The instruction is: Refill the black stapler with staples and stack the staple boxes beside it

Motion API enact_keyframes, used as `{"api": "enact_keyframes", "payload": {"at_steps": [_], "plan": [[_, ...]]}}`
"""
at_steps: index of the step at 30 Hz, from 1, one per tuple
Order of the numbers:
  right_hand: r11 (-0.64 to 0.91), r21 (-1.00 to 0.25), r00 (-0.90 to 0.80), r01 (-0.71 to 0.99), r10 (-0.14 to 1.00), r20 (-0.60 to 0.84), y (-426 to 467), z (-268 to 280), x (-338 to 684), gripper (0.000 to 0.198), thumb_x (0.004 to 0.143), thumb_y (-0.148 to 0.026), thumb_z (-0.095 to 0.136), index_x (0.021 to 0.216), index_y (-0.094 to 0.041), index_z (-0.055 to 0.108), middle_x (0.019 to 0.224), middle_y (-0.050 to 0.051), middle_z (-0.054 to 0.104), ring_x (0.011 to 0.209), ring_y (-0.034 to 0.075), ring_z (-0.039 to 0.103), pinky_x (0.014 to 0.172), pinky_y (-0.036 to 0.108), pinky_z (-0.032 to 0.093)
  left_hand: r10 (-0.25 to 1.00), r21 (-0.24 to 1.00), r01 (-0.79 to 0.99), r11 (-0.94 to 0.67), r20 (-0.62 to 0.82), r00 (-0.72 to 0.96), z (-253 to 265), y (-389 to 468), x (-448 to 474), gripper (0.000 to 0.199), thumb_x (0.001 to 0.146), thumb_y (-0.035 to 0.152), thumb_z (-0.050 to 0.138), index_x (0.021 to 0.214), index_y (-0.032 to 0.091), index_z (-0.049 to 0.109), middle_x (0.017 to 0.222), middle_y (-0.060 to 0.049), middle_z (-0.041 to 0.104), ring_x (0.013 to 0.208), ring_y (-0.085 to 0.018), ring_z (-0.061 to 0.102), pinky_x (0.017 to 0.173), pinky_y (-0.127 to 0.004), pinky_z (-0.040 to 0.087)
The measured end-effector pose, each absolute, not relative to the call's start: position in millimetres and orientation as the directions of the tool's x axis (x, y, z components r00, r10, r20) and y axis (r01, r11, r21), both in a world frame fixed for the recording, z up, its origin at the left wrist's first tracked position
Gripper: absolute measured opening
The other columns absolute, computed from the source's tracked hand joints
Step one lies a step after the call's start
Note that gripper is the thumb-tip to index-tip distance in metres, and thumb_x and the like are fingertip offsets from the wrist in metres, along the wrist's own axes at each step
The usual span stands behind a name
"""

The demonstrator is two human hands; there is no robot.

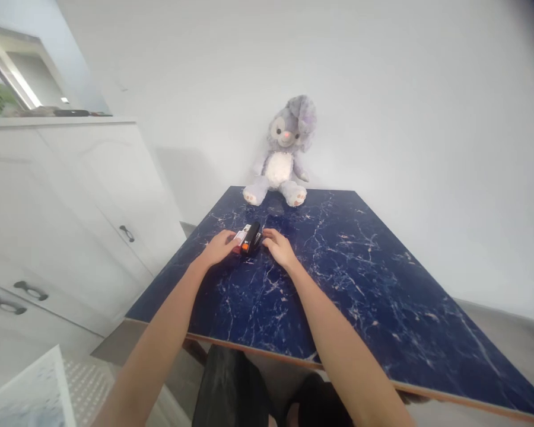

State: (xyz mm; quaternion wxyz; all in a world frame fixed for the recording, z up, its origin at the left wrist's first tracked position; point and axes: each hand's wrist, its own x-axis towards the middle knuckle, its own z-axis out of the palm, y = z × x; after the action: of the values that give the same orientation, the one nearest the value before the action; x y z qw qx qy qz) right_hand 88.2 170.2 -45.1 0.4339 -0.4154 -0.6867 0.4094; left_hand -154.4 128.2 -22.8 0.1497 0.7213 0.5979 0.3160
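Note:
A small black oblong object [251, 237] with an orange patch at its near end lies on the blue marbled table. Flat white-and-red cards or packets [241, 235] show along its left side; their exact kind is too small to tell. My left hand [219, 247] grips the edge of these white-and-red pieces between thumb and fingers. Just right of the black object is my right hand [279, 247], its thumb and fingers apart and slightly bent, with nothing visible in them. Both hands rest low over the tabletop.
A grey-lilac plush toy [279, 169] sits at the table's far edge against the white wall. White cabinets [71, 196] with dark handles stand on the left. The blue table [360, 284] has a brown front edge close to my legs.

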Motion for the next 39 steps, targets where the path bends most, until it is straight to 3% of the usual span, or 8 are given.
{"api": "enact_keyframes", "payload": {"at_steps": [6, 12, 18, 20, 24, 30, 34, 39], "plan": [[0.476, -0.734, -0.385, 0.485, 0.869, 0.310, 169.7, -43.2, 75.7, 0.073, 0.073, -0.025, 0.070, 0.142, -0.021, 0.048, 0.126, 0.008, 0.068, 0.094, 0.022, 0.070, 0.091, 0.036, 0.054, 0.960, 0.575, 0.782, -0.241, 0.258, 0.106, -18.3, 127.3, -148.5, 0.040, 0.090, 0.044, 0.057, 0.118, 0.018, 0.069, 0.115, -0.010, 0.069, 0.094, -0.024, 0.067, 0.088, -0.035, 0.051], [0.602, -0.595, -0.455, 0.532, 0.796, 0.398, 172.8, -47.4, 64.3, 0.102, 0.069, -0.052, 0.080, 0.153, -0.017, 0.033, 0.146, 0.016, 0.052, 0.131, 0.031, 0.052, 0.110, 0.042, 0.040, 0.950, 0.711, 0.695, -0.108, 0.280, -0.139, -24.9, 132.3, -155.7, 0.040, 0.089, 0.040, 0.061, 0.121, 0.019, 0.068, 0.110, -0.009, 0.074, 0.091, -0.023, 0.070, 0.086, -0.033, 0.054], [0.580, -0.542, -0.445, 0.608, 0.815, 0.371, 179.1, -50.3, 61.7, 0.119, 0.068, -0.062, 0.078, 0.157, -0.009, 0.020, 0.141, 0.021, 0.053, 0.133, 0.036, 0.042, 0.110, 0.046, 0.035, 0.949, 0.772, 0.631, -0.079, 0.252, -0.189, -31.6, 137.7, -161.8, 0.034, 0.088, 0.044, 0.061, 0.109, 0.021, 0.074, 0.096, -0.006, 0.077, 0.085, -0.022, 0.072, 0.081, -0.031, 0.056], [0.592, -0.531, -0.443, 0.607, 0.806, 0.392, 179.6, -49.1, 62.3, 0.110, 0.069, -0.061, 0.078, 0.154, -0.011, 0.029, 0.137, 0.018, 0.057, 0.127, 0.035, 0.046, 0.108, 0.046, 0.036, 0.955, 0.789, 0.609, -0.084, 0.238, -0.176, -33.4, 138.2, -160.8, 0.033, 0.090, 0.041, 0.057, 0.109, 0.021, 0.074, 0.096, -0.006, 0.077, 0.080, -0.021, 0.072, 0.080, -0.032, 0.057], [0.564, -0.572, -0.393, 0.595, 0.826, 0.405, 179.3, -47.6, 65.4, 0.071, 0.073, -0.053, 0.076, 0.132, -0.018, 0.057, 0.124, 0.011, 0.063, 0.118, 0.030, 0.052, 0.104, 0.044, 0.037, 0.944, 0.812, 0.572, -0.118, 0.270, -0.188, -35.0, 136.9, -157.7, 0.039, 0.090, 0.041, 0.057, 0.122, 0.021, 0.067, 0.107, -0.008, 0.075, 0.081, -0.021, 0.071, 0.081, -0.037, 0.058], [0.502, -0.709, -0.382, 0.496, 0.859, 0.341, 179.3, -43.2, 70.5, 0.095, 0.073, -0.039, 0.077, 0.153, -0.018, 0.030, 0.130, 0.011, 0.062, 0.129, 0.029, 0.046, 0.108, 0.043, 0.035, 0.946, 0.729, 0.650, -0.214, 0.322, -0.049, -28.3, 132.3, -164.3, 0.065, 0.083, 0.049, 0.067, 0.140, 0.023, 0.053, 0.128, -0.011, 0.066, 0.116, -0.027, 0.063, 0.100, -0.042, 0.049], [0.545, -0.624, -0.404, 0.561, 0.837, 0.369, 178.9, -41.1, 70.3, 0.057, 0.074, -0.029, 0.073, 0.128, -0.018, 0.058, 0.113, 0.009, 0.065, 0.111, 0.026, 0.054, 0.100, 0.039, 0.040, 0.969, 0.743, 0.646, -0.173, 0.245, -0.022, -24.4, 130.6, -170.9, 0.071, 0.083, 0.053, 0.066, 0.145, 0.024, 0.047, 0.133, -0.010, 0.063, 0.118, -0.027, 0.062, 0.102, -0.041, 0.048], [0.555, -0.558, -0.373, 0.617, 0.831, 0.413, 177.4, -44.4, 68.6, 0.039, 0.076, -0.031, 0.072, 0.111, -0.016, 0.063, 0.105, 0.010, 0.065, 0.103, 0.026, 0.057, 0.096, 0.039, 0.044, 0.989, 0.817, 0.558, -0.147, 0.125, 0.077, -19.0, 128.3, -177.4, 0.075, 0.081, 0.055, 0.068, 0.146, 0.021, 0.048, 0.139, -0.013, 0.059, 0.118, -0.029, 0.063, 0.101, -0.042, 0.049]]}}
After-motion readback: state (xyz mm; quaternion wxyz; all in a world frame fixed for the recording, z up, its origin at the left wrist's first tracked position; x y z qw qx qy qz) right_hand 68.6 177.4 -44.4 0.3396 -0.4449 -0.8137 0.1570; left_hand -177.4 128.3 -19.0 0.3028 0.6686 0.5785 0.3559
